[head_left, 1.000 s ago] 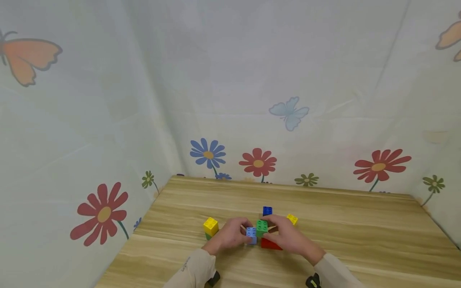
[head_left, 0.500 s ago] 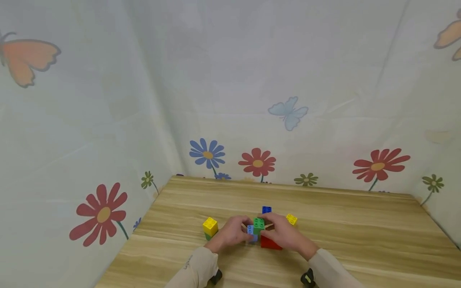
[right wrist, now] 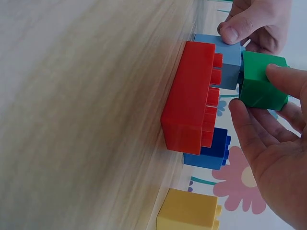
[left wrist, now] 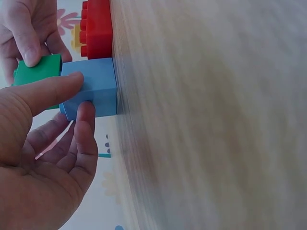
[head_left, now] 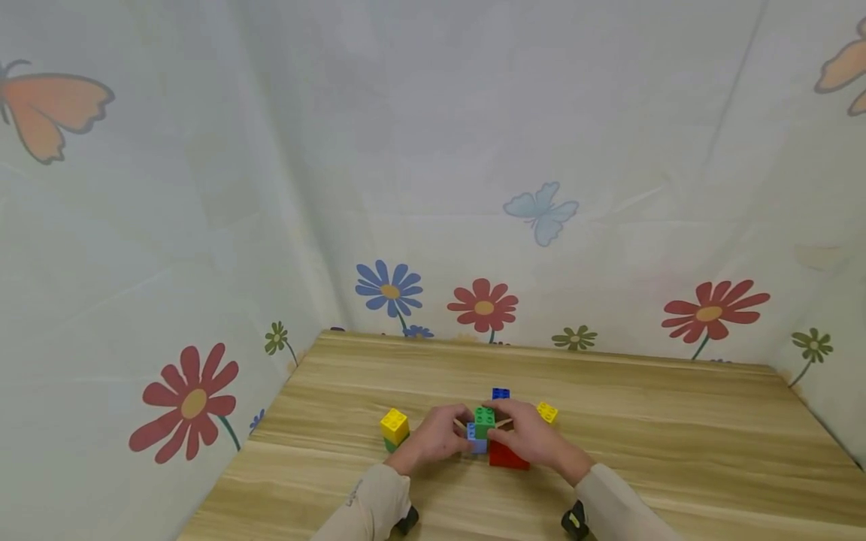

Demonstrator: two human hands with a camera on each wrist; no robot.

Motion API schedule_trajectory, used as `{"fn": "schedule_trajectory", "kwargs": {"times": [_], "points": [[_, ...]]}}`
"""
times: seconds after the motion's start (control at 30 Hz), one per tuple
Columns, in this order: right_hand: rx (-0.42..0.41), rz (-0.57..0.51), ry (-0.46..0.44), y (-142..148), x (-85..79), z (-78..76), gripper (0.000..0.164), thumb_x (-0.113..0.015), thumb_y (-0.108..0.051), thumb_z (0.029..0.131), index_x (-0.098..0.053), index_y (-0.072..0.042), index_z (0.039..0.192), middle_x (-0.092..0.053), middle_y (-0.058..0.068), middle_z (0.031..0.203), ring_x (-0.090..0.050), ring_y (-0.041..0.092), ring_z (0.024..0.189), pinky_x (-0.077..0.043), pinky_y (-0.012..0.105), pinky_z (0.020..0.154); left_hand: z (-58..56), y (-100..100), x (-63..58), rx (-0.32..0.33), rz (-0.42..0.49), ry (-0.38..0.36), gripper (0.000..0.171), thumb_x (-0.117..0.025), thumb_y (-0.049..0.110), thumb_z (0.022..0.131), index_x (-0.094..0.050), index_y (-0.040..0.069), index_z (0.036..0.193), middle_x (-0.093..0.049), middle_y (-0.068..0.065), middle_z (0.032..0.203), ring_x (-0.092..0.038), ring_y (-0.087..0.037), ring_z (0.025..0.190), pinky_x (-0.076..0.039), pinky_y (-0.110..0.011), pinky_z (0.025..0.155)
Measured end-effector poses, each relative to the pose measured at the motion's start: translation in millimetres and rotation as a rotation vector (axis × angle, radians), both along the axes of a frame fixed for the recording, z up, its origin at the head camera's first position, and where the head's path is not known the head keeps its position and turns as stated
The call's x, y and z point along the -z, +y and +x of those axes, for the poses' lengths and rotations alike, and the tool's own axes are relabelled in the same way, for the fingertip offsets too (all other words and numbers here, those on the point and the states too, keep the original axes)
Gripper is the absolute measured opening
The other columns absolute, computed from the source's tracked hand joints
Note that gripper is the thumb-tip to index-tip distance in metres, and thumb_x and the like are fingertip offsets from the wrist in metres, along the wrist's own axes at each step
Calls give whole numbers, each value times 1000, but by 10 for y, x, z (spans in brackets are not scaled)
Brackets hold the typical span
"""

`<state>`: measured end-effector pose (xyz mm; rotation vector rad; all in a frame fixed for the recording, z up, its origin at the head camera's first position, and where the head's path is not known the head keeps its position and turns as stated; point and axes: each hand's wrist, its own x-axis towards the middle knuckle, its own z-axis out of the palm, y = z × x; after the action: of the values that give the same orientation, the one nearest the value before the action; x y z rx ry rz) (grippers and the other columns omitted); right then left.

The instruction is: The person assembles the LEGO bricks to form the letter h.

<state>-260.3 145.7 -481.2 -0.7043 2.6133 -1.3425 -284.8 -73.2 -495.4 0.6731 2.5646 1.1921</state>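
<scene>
My left hand (head_left: 438, 436) pinches a light blue toy brick (left wrist: 98, 86) between thumb and fingers, and that brick stands on the table. Just above its studs is a green brick (right wrist: 261, 79), pinched by my right hand (head_left: 537, 437). The green brick is slightly offset over the blue one; in the right wrist view a narrow gap and a blue stud show between them. Beside the light blue brick, under my right hand, lies a long red brick (right wrist: 189, 100), studs up.
A yellow brick (head_left: 395, 422) sits on a green one (head_left: 392, 445) left of my left hand. Behind the right hand are a dark blue brick (head_left: 501, 394) and another yellow brick (head_left: 547, 412). The wooden table (head_left: 649, 428) meets a flower-printed cloth (head_left: 433, 150) at the back.
My right hand has carried the green brick left, from beside the light blue brick to over its top. The left hand has stayed on the light blue brick.
</scene>
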Motion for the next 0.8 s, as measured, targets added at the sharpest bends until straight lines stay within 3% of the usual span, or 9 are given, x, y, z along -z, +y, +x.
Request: {"fn": "schedule_trajectory", "kwargs": {"times": [0.53, 0.8], "points": [[18, 7, -69, -54, -15, -3, 44, -71, -10, 102, -58, 1, 143, -68, 10, 129, -66, 29, 115, -57, 45, 98, 8, -4, -26, -9, -21, -2, 30, -85, 3, 89, -68, 3, 113, -70, -10, 118, -71, -23, 96, -61, -36, 82], [-6, 18, -50, -53, -18, -40, 44, -71, -10, 102, -58, 3, 143, -68, 13, 130, -66, 32, 115, -58, 46, 97, 20, 0, -42, 4, -9, 12, 28, -85, 1, 87, -67, 4, 109, -70, -8, 110, -70, -22, 93, -61, -35, 80]]}}
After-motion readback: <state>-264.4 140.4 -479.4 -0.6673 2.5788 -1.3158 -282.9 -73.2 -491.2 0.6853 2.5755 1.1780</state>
